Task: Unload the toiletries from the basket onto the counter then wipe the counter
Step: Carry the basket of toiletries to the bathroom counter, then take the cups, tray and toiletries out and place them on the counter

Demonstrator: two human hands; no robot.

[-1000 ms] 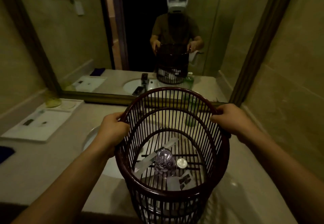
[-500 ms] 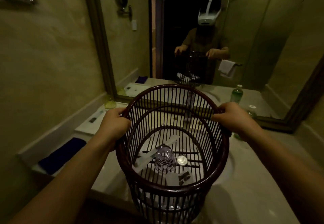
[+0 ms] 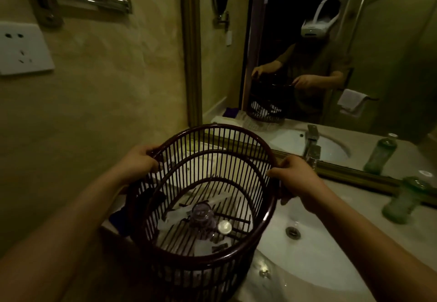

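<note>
Both hands grasp the basket (image 3: 194, 258) by its rim: the left hand (image 3: 139, 160) curls over it at about 10 o'clock, the right hand (image 3: 295, 176) at about 3 o'clock. That hold is the same as a second ago. What has changed is the place: the basket has swung away from the middle of the sink (image 3: 319, 261) toward the left end of the counter (image 3: 364, 209), and the basin with its drain now lies at the basket's 4 o'clock. Through the slats at 12 o'clock a white tray (image 3: 212, 160) shows, and a dark blue cloth (image 3: 115, 216) sits at 8 o'clock.

The toiletries are all still inside. A clear bottle (image 3: 202, 216) stands near the middle of the basket floor, a small round cap (image 3: 224, 226) lies at its 4 o'clock, and flat white sachets (image 3: 175, 217) lie under and around them. A green bottle (image 3: 402, 200) stands on the counter, well off at 3 o'clock.

Unloading has not begun — this looks like a move to find a spot to set the basket down. Whether its base touches the counter yet I cannot tell, as the bottom is hidden. A hand must come free before anything can be lifted out.
</note>
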